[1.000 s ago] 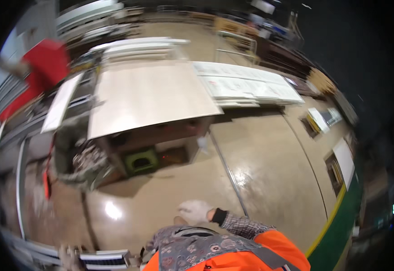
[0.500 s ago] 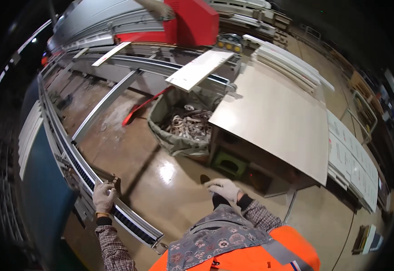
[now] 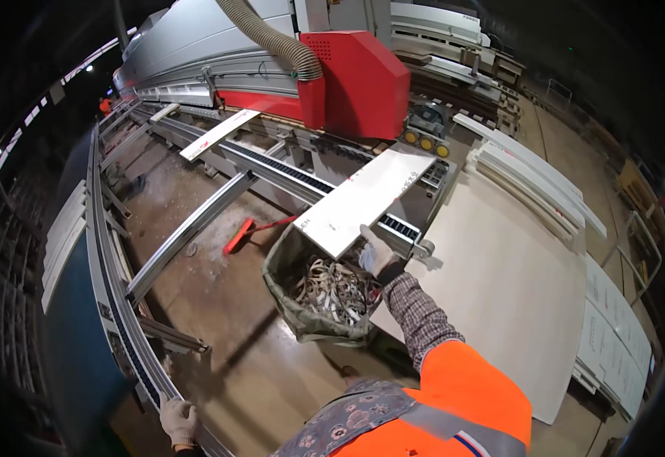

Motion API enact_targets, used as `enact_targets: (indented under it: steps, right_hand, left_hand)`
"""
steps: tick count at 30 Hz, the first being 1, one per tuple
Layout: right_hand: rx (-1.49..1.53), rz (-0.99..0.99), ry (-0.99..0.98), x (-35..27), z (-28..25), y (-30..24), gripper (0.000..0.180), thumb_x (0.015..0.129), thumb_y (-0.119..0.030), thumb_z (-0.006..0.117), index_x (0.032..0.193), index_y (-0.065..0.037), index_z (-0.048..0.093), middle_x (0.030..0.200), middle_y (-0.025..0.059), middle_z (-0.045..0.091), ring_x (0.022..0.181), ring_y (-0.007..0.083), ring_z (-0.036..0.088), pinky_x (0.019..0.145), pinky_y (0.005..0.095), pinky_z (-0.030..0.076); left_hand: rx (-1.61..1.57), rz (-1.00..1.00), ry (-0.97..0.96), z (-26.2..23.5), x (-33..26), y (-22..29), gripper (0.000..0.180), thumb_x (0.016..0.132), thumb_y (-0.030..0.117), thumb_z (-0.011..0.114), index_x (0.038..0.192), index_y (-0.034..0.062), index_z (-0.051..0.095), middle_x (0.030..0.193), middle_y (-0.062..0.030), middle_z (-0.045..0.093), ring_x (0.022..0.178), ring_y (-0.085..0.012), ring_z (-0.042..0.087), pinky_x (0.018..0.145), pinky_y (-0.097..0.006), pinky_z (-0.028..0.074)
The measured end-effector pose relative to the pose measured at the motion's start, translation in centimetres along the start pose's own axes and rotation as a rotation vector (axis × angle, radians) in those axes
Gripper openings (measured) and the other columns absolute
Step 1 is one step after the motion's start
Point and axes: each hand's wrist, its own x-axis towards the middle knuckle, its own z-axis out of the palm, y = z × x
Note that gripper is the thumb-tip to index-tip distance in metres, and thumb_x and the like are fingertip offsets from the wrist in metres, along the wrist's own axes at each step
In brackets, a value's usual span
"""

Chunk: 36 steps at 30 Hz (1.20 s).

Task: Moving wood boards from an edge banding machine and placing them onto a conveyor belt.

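My left hand (image 3: 177, 417), in a pale work glove, is curled over the edge of the long metal roller rail (image 3: 139, 346) at lower left. My right arm stretches forward over a bin. At its end my gloved right hand (image 3: 378, 253) has its fingers at the near right edge of a long white board (image 3: 366, 199) and seems to grip it; the fingertips are partly hidden. The board lies across another roller rail (image 3: 294, 177), its near end sticking out over the cloth bin (image 3: 302, 318) full of strip offcuts (image 3: 336, 289).
Behind the board stands a machine with a red housing (image 3: 359, 84) and a ribbed hose (image 3: 271, 38). A second white board (image 3: 218, 135) lies farther left. At right is a pale panel table (image 3: 500, 282) with stacked strips (image 3: 527, 186). A red-headed broom (image 3: 239, 236) lies beside the bin.
My right hand has moved from in front of my body forward to the white board's edge. My left hand remains on the rail. The view has shifted toward the machine.
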Motion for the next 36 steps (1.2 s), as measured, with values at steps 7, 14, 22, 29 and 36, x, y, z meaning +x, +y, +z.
enact_targets:
  steps: [7,14,22,29,36]
  right_hand:
    - [-0.112,-0.198,0.150,4.4,-0.9,1.9,0.038,0.092,-0.012,0.070,0.123,0.009,0.063,0.121,0.0164,0.069,0.106,0.0268,0.067,0.095,0.0363,0.052]
    - [-0.396,-0.014,0.072,-7.8,5.0,4.7,0.040,0.090,-0.012,0.071,0.124,0.008,0.063,0.119,0.0141,0.070,0.105,0.0229,0.067,0.095,0.0336,0.051]
    - [-0.551,0.102,-0.060,-8.2,13.2,12.1,0.040,0.088,-0.012,0.074,0.120,0.008,0.063,0.110,0.0128,0.071,0.096,0.0186,0.067,0.085,0.0313,0.053]
    - [-0.725,0.341,-0.287,-0.5,22.7,21.6,0.027,0.087,-0.017,0.077,0.103,0.004,0.070,0.091,0.0070,0.072,0.079,0.0131,0.066,0.073,0.0261,0.052]
    - [-0.666,0.556,-0.547,5.4,32.7,31.4,0.037,0.088,-0.015,0.075,0.118,0.003,0.063,0.101,0.0066,0.071,0.087,0.0119,0.066,0.078,0.0267,0.055]
  left_hand:
    - [0.098,-0.066,-0.079,0.3,1.9,2.5,0.009,0.064,0.015,0.077,0.068,0.0100,0.071,0.078,-0.0102,0.069,0.094,-0.0296,0.067,0.122,-0.054,0.030]
    - [0.033,-0.197,0.023,4.3,4.5,1.7,0.021,0.077,0.013,0.077,0.097,0.0065,0.070,0.096,-0.0118,0.066,0.101,-0.0325,0.064,0.113,-0.046,0.039]
    - [-0.988,-0.268,-0.237,5.8,22.0,13.9,0.051,0.095,0.018,0.065,0.141,-0.0029,0.053,0.133,-0.0137,0.062,0.122,-0.0223,0.058,0.106,-0.034,0.043]
    - [-1.286,-0.343,-0.300,5.4,25.9,4.9,0.073,0.092,0.025,0.070,0.151,-0.0027,0.038,0.140,-0.0150,0.057,0.126,-0.0203,0.055,0.107,-0.033,0.043]
    - [-1.471,-0.400,-0.032,1.6,27.3,-4.1,0.080,0.089,0.025,0.073,0.152,-0.0022,0.034,0.139,-0.0138,0.054,0.126,-0.0214,0.054,0.106,-0.032,0.044]
